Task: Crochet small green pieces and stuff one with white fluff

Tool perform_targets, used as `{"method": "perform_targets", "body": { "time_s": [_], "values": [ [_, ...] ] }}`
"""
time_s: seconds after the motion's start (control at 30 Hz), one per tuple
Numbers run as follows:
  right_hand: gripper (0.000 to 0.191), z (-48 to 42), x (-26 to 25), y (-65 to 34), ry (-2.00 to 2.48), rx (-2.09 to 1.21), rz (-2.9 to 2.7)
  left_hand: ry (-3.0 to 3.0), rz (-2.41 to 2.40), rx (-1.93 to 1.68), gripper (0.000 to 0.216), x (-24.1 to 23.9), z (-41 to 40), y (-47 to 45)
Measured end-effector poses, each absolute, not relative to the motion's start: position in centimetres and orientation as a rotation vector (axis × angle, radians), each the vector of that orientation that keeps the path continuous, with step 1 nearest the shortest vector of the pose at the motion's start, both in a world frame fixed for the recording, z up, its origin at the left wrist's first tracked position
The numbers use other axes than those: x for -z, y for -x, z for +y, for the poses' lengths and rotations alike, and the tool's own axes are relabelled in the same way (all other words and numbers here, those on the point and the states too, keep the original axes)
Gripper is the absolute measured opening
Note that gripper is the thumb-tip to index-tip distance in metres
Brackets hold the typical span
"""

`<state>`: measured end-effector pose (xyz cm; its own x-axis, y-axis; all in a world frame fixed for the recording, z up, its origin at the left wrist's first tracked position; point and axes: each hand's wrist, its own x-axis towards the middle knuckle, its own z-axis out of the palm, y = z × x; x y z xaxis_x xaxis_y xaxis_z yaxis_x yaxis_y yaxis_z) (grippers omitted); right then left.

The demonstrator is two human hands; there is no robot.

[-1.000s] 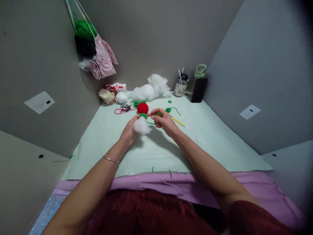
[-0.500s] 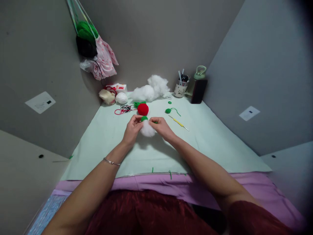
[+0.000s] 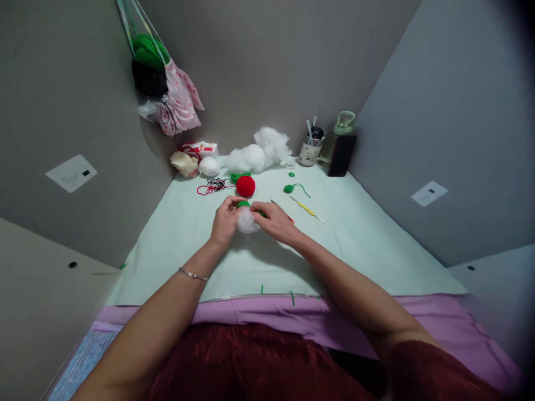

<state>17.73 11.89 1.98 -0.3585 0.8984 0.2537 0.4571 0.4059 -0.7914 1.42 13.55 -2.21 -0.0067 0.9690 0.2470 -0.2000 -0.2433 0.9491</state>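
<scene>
Between my hands is a small green crocheted piece (image 3: 243,204) with a tuft of white stuffing (image 3: 247,221) at its near side. My left hand (image 3: 226,221) is closed around the green piece's left edge. The fingers of my right hand (image 3: 271,220) pinch the stuffing against the piece. Just beyond them sits a red yarn ball (image 3: 246,186). Partly hidden behind my right hand lies a tool with an orange-red end (image 3: 291,221), its kind unclear. To the right lie a yellow-handled crochet hook (image 3: 306,209) and a small green crocheted ball (image 3: 288,189) with a yarn tail.
A heap of white stuffing (image 3: 259,153) lies against the back wall. White yarn (image 3: 209,166) and tangled red and black yarn (image 3: 213,185) are at the back left. A pen cup (image 3: 311,151), a green bottle (image 3: 343,125) and a phone (image 3: 343,156) stand at the back right.
My right hand has shifted slightly left and inward over the stuffing, which looks smaller and nearer the green piece. The orange-red-ended tool now shows behind my right hand.
</scene>
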Motion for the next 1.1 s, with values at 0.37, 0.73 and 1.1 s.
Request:
{"method": "perform_targets", "body": {
  "time_s": [0.37, 0.73, 1.1],
  "values": [
    [0.028, 13.1, -0.8, -17.5, 1.266, -0.927, -1.628, -1.28, 0.87, -1.457, 0.028, 2.6, 13.0, -1.8],
    [0.027, 11.9, -2.4, -18.0, 1.128, -0.861, -1.851, -1.251, 0.835, -1.485, 0.031, 2.3, 13.5, -1.5],
    [0.02, 12.9, -1.0, -17.4, 1.211, -0.943, -1.642, -1.239, 0.87, -1.504, 0.031, 2.1, 12.9, -1.7]
  ]
}}
